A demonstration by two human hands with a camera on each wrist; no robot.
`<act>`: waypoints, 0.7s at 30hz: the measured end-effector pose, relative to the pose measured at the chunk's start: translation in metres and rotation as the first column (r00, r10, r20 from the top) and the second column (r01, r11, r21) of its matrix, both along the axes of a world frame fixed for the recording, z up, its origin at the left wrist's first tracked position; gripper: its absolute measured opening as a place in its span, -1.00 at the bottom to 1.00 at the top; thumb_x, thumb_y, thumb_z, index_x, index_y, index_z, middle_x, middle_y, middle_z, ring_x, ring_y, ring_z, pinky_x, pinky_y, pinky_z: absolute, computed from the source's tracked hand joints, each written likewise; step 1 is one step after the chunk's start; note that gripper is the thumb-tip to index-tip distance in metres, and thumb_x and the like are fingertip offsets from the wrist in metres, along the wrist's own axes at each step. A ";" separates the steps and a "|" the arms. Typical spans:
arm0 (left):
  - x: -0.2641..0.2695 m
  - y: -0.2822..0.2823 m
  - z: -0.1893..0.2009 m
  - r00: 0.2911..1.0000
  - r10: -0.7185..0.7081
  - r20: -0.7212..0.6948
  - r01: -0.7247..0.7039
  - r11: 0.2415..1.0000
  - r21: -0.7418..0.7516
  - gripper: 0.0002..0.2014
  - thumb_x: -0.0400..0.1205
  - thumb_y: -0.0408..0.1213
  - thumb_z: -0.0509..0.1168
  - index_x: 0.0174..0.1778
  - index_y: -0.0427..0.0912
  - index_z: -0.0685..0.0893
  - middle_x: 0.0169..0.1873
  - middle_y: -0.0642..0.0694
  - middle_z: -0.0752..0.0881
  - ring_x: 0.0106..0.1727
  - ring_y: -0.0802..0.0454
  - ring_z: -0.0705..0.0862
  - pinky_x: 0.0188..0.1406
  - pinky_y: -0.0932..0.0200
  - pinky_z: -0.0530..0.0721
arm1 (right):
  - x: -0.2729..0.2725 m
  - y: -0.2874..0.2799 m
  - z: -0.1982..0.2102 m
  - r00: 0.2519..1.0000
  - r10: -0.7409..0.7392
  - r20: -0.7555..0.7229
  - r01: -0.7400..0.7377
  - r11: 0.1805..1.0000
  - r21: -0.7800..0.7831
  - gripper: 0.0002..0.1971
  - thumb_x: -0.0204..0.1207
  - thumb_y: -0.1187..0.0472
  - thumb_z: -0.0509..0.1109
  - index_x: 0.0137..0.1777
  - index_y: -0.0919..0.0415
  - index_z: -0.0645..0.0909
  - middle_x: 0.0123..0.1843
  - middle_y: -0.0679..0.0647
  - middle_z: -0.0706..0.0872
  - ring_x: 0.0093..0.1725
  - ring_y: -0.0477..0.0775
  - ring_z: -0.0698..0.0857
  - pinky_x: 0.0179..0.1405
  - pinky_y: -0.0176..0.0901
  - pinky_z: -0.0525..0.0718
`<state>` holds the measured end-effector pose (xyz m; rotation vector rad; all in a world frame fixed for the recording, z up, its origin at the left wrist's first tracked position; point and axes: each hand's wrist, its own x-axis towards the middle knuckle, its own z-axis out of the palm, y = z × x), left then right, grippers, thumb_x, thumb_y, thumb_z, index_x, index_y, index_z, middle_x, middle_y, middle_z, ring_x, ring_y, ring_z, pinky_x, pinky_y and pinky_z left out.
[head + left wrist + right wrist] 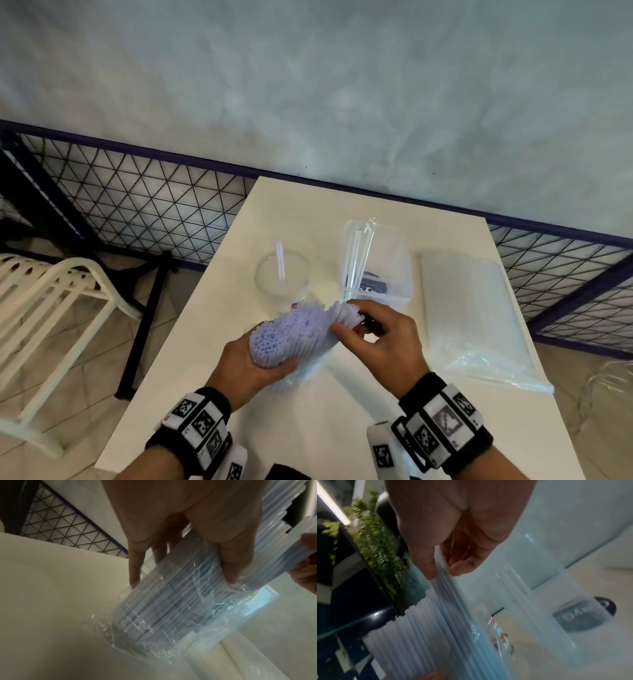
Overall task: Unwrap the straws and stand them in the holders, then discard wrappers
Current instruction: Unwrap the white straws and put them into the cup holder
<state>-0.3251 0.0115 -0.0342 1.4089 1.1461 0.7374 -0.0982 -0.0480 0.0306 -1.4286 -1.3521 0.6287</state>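
I see the white surface (308,428) carrying a sealed straw pack (469,308), a square holder (394,274) and a round holder (282,274). My left hand (250,366) grasps the opened straw bundle (291,335) above it; my right hand (383,342) pinches a few straws (443,569) at its top.
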 end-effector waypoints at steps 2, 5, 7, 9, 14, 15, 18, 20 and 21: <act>-0.008 0.002 -0.001 1.000 -0.001 -0.003 0.001 1.000 0.004 -0.35 0.06 0.04 0.69 0.06 0.11 0.67 -0.07 0.39 0.78 -0.04 0.42 0.75 -0.09 0.59 0.62 | -0.010 0.004 -0.005 0.995 0.016 -0.095 -0.020 0.999 -0.048 -0.72 0.33 0.21 0.66 0.02 -0.02 0.75 -0.23 -0.16 0.72 -0.37 -0.10 0.60 -0.25 -0.23 0.66; -0.016 0.005 -0.005 1.000 -0.008 -0.017 0.008 1.000 -0.011 -0.37 0.11 0.00 0.72 0.08 0.06 0.67 -0.06 0.41 0.77 -0.04 0.42 0.75 -0.11 0.59 0.63 | -0.022 0.008 -0.010 0.995 0.072 -0.069 -0.079 0.993 -0.090 -0.70 0.34 0.12 0.64 0.06 -0.07 0.71 -0.17 -0.18 0.65 -0.33 -0.09 0.60 -0.27 -0.16 0.66; -0.020 0.008 -0.009 1.000 -0.006 -0.023 0.006 1.000 -0.015 -0.29 0.04 0.07 0.69 0.11 0.02 0.69 -0.07 0.28 0.81 -0.02 0.39 0.76 -0.11 0.57 0.64 | -0.028 0.011 -0.007 0.995 0.090 -0.049 -0.093 0.994 -0.060 -0.79 0.36 0.17 0.63 -0.05 0.00 0.71 -0.15 -0.15 0.63 -0.33 -0.11 0.57 -0.30 -0.19 0.64; -0.023 0.011 -0.012 1.000 -0.002 -0.031 0.001 1.000 -0.024 -0.23 0.00 0.12 0.65 0.15 -0.04 0.69 -0.05 0.16 0.83 -0.01 0.35 0.77 -0.11 0.55 0.66 | -0.032 0.014 -0.003 0.995 0.077 -0.056 -0.080 0.996 -0.037 -0.82 0.37 0.19 0.61 -0.05 0.15 0.73 -0.07 -0.02 0.68 -0.31 -0.10 0.59 -0.31 -0.21 0.63; -0.028 0.014 -0.016 0.997 -0.026 -0.067 0.024 0.999 -0.038 -0.21 0.04 0.09 0.67 0.20 -0.08 0.68 -0.01 0.11 0.81 0.00 0.36 0.76 -0.10 0.53 0.66 | -0.040 0.016 -0.002 0.992 0.042 -0.115 -0.047 0.998 -0.039 -0.80 0.43 0.31 0.60 -0.01 0.05 0.75 -0.09 0.03 0.74 -0.26 0.01 0.65 -0.26 -0.12 0.69; -0.029 0.015 -0.017 0.996 -0.027 -0.080 0.024 0.999 -0.041 -0.25 0.09 0.02 0.70 0.21 -0.08 0.68 -0.01 0.11 0.80 0.00 0.37 0.76 -0.10 0.53 0.65 | -0.041 0.016 -0.002 0.992 0.027 -0.122 -0.033 0.998 -0.046 -0.80 0.43 0.30 0.61 -0.03 0.02 0.75 -0.13 0.04 0.75 -0.26 0.09 0.66 -0.24 -0.02 0.71; -0.030 0.015 -0.017 0.993 -0.030 -0.113 0.026 0.999 -0.033 -0.39 0.23 -0.17 0.71 0.18 -0.04 0.67 -0.01 0.12 0.79 -0.01 0.41 0.74 -0.09 0.53 0.65 | -0.044 0.017 -0.001 0.992 -0.014 -0.128 0.006 0.998 -0.065 -0.86 0.40 0.17 0.61 -0.11 -0.06 0.74 -0.22 0.09 0.76 -0.24 0.24 0.67 -0.19 0.15 0.74; -0.031 0.016 -0.017 0.993 -0.027 -0.119 0.024 0.999 -0.031 -0.44 0.23 -0.20 0.71 0.12 0.02 0.66 -0.03 0.16 0.78 -0.04 0.45 0.73 -0.04 0.47 0.66 | -0.045 0.017 0.000 0.991 -0.023 -0.132 0.012 0.996 -0.087 -0.87 0.39 0.04 0.55 -0.09 -0.02 0.73 -0.21 0.14 0.77 -0.21 0.27 0.69 -0.13 0.16 0.75; -0.030 0.016 -0.017 0.992 -0.027 -0.119 0.023 0.999 -0.031 -0.45 0.23 -0.20 0.70 0.10 0.05 0.65 -0.05 0.17 0.78 -0.04 0.46 0.73 -0.02 0.43 0.66 | -0.045 0.017 0.000 0.991 -0.016 -0.134 0.002 0.995 -0.104 -0.86 0.40 0.03 0.52 -0.07 -0.01 0.72 -0.20 0.13 0.77 -0.21 0.26 0.69 -0.12 0.13 0.75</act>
